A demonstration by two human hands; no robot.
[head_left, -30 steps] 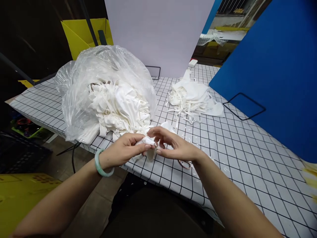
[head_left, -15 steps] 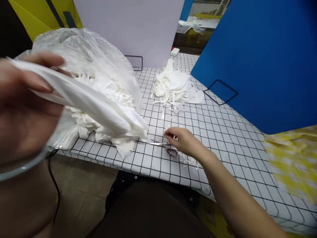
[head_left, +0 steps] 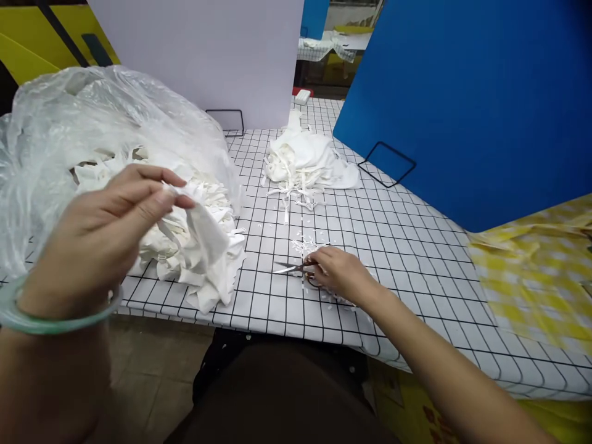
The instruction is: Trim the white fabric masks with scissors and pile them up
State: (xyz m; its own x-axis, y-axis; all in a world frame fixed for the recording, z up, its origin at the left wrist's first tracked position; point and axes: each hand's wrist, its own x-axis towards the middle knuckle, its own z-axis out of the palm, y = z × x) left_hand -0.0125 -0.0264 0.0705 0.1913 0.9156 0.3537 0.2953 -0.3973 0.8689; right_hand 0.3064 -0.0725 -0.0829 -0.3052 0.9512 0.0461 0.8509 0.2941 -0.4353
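Note:
My left hand (head_left: 124,216), with a pale green bangle at the wrist, pinches a white cloth piece (head_left: 208,237) that hangs down over the near edge of a heap of white fabric. The heap spills from a clear plastic bag (head_left: 115,111) at the left. On the checked table, my right hand (head_left: 340,271) has its fingers on the handles of the scissors (head_left: 293,268). Their blades point left and stand slightly apart. Small white scraps (head_left: 303,243) lie around that hand.
Behind the hands, a second pile of white pieces (head_left: 308,160) lies on the checked cloth (head_left: 398,246). A lilac panel (head_left: 208,55) and a blue panel (head_left: 462,105) stand at the back. Yellow checked cloth (head_left: 531,277) covers the right side.
My left hand has moved right and farther out, and the white cloth now hangs lower from its fingertips. My right hand has closed onto the scissors' handles. The view has shifted slightly.

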